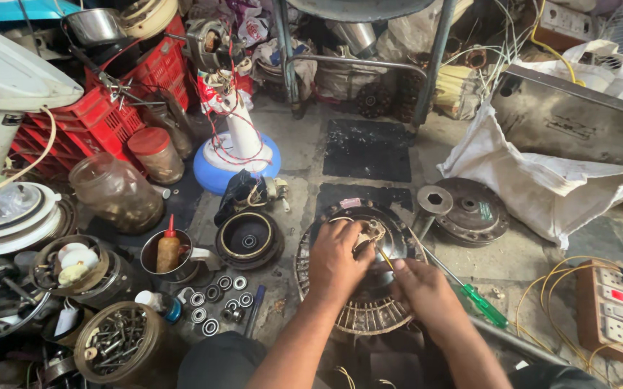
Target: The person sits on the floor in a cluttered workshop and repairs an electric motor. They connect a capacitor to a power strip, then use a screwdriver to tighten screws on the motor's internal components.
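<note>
Both hands worked over a round grey metal fan motor housing with copper windings (358,310) on the concrete floor (513,266), near its front edge in the head view. Left hand (336,263) lay on the housing top, fingers curled and pinching a bundle of pale wires (373,232). Right hand (426,288) sat just beside it, fingers closed on a thin yellow wire or sleeve (385,258); exact grip hard to tell.

Risks, as judged: a hard tug could have snapped the fine leads or scraped winding insulation; the green-handled screwdriver (473,292) lying against the housing could have rolled under the wrist; loose steel bearings (217,295) nearby could have scattered if knocked.

Packages: white woven sack (542,187) at the right edge, holding a grey steel box (571,122); red-lidded glass jar (156,155) toward the back left; small red-capped brown bottle (168,248) in a steel cup; orange switchboard (610,310) at the front right corner.
</note>
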